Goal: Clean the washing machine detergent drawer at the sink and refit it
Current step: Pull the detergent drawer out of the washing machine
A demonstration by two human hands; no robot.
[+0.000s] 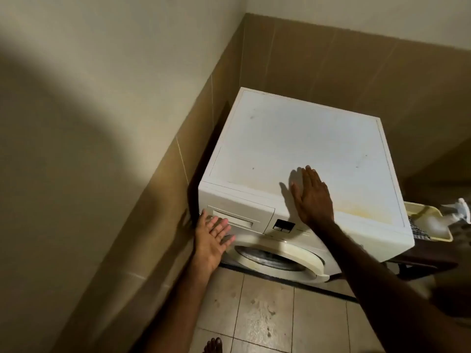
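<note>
Two grips open, empty | left hand (212, 234) nearer: drawer (239, 220) just right of your fingertips, long axis into washer (305, 159) | right hand (312, 197) over top.

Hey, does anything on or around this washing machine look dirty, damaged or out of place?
Yes. The washing machine has a yellowish stain near the front right of its top, plus a few dark specks. The floor tiles in front look grimy. The detergent drawer sits flush, nothing askew.
</note>
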